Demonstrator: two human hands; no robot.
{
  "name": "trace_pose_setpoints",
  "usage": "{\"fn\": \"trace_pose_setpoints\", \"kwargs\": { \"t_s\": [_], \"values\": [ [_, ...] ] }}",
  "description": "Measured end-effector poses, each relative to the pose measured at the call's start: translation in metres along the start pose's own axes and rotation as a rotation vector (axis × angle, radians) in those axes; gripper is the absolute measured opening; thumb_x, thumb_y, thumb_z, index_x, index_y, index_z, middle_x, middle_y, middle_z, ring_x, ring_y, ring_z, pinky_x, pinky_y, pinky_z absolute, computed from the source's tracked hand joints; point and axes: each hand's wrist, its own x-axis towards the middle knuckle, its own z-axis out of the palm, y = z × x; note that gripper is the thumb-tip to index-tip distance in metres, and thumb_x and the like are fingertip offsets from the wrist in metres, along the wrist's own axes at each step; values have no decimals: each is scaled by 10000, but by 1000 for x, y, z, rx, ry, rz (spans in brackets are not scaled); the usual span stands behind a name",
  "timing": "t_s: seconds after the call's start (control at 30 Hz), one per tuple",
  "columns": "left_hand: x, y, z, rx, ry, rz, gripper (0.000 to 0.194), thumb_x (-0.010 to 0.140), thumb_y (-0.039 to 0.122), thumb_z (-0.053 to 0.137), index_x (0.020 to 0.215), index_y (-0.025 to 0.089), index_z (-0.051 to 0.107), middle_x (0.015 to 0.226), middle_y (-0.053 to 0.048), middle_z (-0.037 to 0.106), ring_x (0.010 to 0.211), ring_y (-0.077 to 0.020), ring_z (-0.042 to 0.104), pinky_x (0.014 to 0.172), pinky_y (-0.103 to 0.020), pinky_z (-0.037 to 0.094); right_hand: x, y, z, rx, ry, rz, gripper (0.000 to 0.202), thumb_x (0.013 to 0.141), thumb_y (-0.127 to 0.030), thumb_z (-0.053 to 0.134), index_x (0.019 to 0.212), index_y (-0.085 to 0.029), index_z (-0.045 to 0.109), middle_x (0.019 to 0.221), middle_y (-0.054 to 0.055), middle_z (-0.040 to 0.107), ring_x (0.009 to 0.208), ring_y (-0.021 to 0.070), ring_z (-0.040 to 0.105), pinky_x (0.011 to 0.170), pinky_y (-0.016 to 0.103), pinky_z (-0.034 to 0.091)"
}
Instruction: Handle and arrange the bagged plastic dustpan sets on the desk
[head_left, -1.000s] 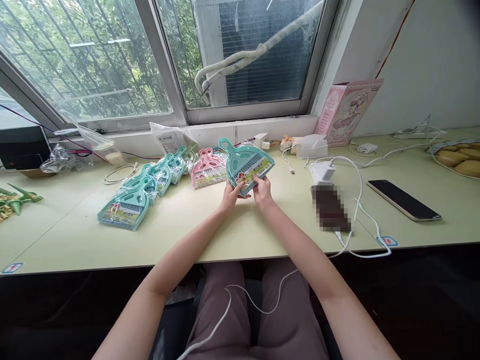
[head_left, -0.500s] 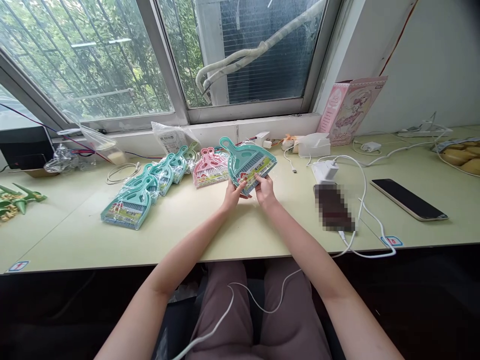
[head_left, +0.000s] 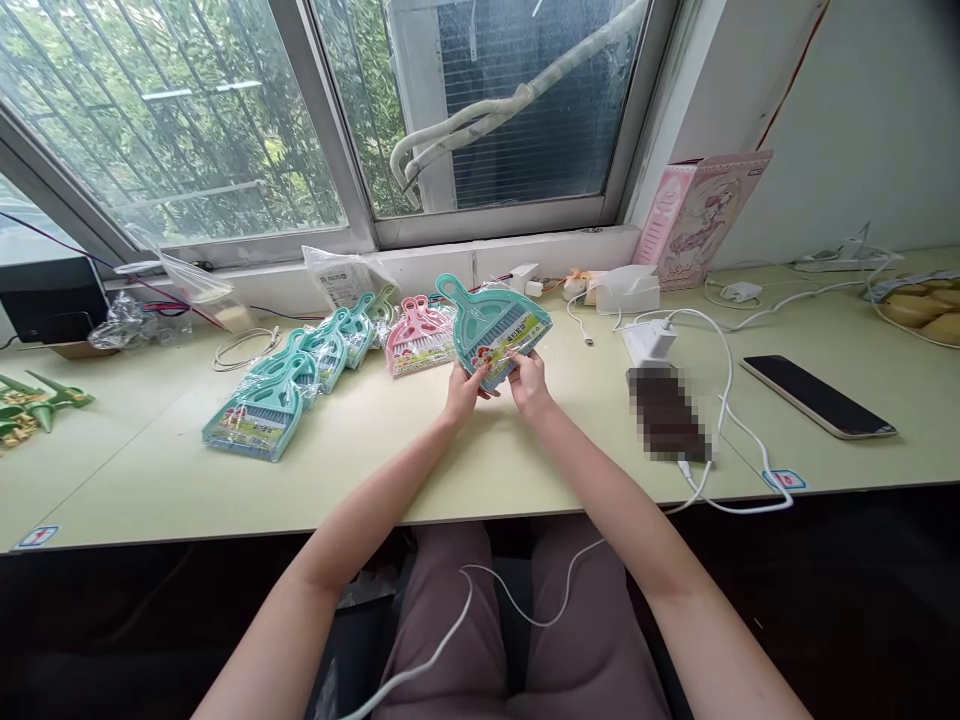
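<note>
I hold a teal mini dustpan-and-brush set (head_left: 491, 325) in clear wrapping above the pale green table (head_left: 465, 470). My left hand (head_left: 463, 391) grips its lower left edge and my right hand (head_left: 527, 381) pinches its lower right edge by the label. The handle points up and to the left. To the left lies a row of several wrapped teal sets (head_left: 289, 385), and a pink set (head_left: 416, 337) rests just behind the held one.
A blurred phone (head_left: 664, 412) on a white charger cable (head_left: 724, 400) lies right of my hands. Further right are a black phone (head_left: 817, 397), a pink box (head_left: 701, 215) against the wall and yellow fruit (head_left: 926, 310). Plastic bags (head_left: 341, 275) sit along the window sill.
Both hands keep hold of the teal set almost unmoved. The camera view shifted slightly.
</note>
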Motion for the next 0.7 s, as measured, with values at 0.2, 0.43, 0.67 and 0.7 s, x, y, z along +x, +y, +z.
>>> {"fn": "trace_pose_setpoints", "kwargs": {
  "t_s": [0.2,0.43,0.67,0.7],
  "values": [
    [-2,2,0,28,-16,-13,524,785,498,683,1078,165,402,820,-66,714,468,-165,661,388,-205,358,0,1,0,14,8,12,206,695,-97,595,876,-193,575,739,-36,674,727,120,649,674,230,526],
    [1,3,-3,19,19,-17,485,787,442,661,1098,143,442,778,-71,709,465,-167,655,376,-193,319,7,0,0,-23,-24,63,87,754,-156,554,835,-181,573,726,-20,683,631,114,617,583,221,509],
    [32,-3,-34,1,299,-116,232,740,225,633,925,155,510,590,51,553,396,-78,486,382,-180,357,13,8,0,-245,-261,195,274,728,-91,593,988,-175,613,881,26,728,782,130,703,793,281,584],
    [37,-4,-41,3,348,-164,206,746,210,624,909,156,510,573,56,534,389,-73,460,379,-178,354,14,11,-1,-341,-282,180,291,738,-99,595,1017,-177,617,934,47,732,848,146,712,840,317,585]
  ]
}}
